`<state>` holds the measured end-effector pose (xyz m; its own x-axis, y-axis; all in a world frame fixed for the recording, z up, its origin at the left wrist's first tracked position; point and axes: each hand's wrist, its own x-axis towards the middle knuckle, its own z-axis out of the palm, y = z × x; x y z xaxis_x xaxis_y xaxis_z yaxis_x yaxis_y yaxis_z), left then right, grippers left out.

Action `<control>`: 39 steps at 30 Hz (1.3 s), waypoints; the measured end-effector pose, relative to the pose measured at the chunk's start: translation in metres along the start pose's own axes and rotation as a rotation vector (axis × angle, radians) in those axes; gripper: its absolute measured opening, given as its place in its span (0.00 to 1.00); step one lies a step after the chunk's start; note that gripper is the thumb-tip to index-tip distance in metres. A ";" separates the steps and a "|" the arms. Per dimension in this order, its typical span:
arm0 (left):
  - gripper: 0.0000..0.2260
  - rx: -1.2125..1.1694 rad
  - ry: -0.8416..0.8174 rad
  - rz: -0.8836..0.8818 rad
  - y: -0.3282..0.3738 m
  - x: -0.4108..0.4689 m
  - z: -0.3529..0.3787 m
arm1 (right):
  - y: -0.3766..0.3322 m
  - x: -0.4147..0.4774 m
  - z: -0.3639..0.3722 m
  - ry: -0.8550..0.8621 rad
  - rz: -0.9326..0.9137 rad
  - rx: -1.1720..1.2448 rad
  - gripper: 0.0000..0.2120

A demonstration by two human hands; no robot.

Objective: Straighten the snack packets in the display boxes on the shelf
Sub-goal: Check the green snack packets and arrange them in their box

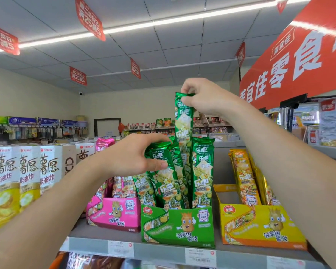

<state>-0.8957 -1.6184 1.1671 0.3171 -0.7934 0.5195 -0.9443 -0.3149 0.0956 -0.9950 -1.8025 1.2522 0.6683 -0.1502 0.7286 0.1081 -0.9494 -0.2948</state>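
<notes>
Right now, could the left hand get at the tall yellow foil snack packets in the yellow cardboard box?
Probably not easily: the left hand grips green foil packets, and the right forearm crosses before the yellow packets.

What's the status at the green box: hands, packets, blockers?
Right hand pinches top of raised green packet. Left hand grips leaning green packets in green display box. No blocker seen.
</notes>
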 end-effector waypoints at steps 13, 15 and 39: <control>0.32 -0.124 0.049 0.011 0.012 0.001 0.004 | -0.009 -0.022 -0.033 1.352 -0.411 0.393 0.06; 0.29 -0.118 0.058 0.017 0.015 0.002 0.004 | -0.007 -0.032 -0.044 1.308 -0.402 0.500 0.05; 0.14 -1.087 0.357 -0.007 0.127 -0.118 0.127 | -0.015 -0.226 0.090 0.590 -0.007 0.945 0.08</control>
<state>-1.0414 -1.6307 1.0106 0.4439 -0.5456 0.7109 -0.5739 0.4362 0.6931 -1.0816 -1.7298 1.0362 0.2379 -0.4919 0.8376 0.7953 -0.3963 -0.4586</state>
